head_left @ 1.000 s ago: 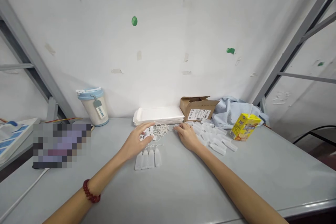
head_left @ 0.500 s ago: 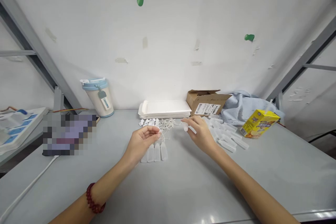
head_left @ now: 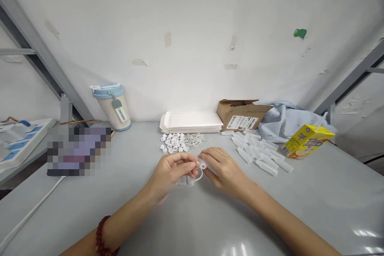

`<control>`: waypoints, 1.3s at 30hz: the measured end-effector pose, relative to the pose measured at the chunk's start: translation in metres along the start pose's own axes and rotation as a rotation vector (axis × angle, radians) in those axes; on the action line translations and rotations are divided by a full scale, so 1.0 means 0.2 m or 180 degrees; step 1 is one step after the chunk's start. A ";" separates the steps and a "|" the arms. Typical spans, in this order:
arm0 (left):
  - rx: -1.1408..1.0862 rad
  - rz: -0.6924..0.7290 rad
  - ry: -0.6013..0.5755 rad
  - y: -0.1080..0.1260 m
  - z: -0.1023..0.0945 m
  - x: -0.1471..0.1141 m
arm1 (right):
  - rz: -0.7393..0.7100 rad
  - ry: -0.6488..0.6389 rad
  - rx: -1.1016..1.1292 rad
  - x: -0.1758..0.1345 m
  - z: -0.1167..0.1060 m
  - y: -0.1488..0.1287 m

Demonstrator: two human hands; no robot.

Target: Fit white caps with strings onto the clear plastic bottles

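Note:
My left hand (head_left: 175, 170) pinches a thin white cord (head_left: 199, 177), which curves down in a loop. Right beside it, my right hand (head_left: 223, 168) grips a small translucent plastic bottle (head_left: 203, 165), its round mouth facing me. The cord's pinched end is close to that mouth; whether it goes inside I cannot tell. Under my left hand lie a few similar bottles (head_left: 182, 180), mostly covered by the fingers. Behind the hands are a heap of small white caps (head_left: 174, 143) and a tangle of white cords (head_left: 193, 140).
More translucent bottles (head_left: 255, 150) lie heaped on the right, near a yellow drink carton (head_left: 309, 142) and a grey-blue cloth (head_left: 283, 120). White trays (head_left: 193, 122) and a cardboard box (head_left: 243, 116) stand along the wall. A tumbler (head_left: 115, 108) and pixelated phone (head_left: 79, 150) are left.
My right hand has come left and nearer with the bottle, meeting my left hand and the cord. My left hand has shifted slightly right and down. The camera view has tilted a little.

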State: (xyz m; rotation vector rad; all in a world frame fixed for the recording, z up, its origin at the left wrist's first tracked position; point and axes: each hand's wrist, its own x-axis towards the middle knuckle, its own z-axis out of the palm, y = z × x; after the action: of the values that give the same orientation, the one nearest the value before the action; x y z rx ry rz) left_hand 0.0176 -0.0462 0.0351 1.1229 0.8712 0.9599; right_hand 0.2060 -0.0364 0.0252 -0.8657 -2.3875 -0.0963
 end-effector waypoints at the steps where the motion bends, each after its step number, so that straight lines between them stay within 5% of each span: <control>1: -0.0061 -0.0018 -0.0006 0.00 0.00 0.00 | 0.0000 0.0006 -0.0059 0.00 0.00 0.00; 20: -0.0736 -0.0286 0.0137 0.00 -0.02 0.02 | 0.0038 -0.0045 -0.0540 0.00 -0.01 0.00; 39: -0.0617 -0.0296 0.0209 -0.04 -0.02 0.03 | -0.0096 0.0020 -0.0430 0.00 0.02 -0.01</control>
State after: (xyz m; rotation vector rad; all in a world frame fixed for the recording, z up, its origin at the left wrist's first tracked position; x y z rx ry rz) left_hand 0.0176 -0.0400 0.0267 0.8827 0.8563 0.9862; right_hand 0.2027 -0.0371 0.0209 -0.8896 -2.4106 -0.2747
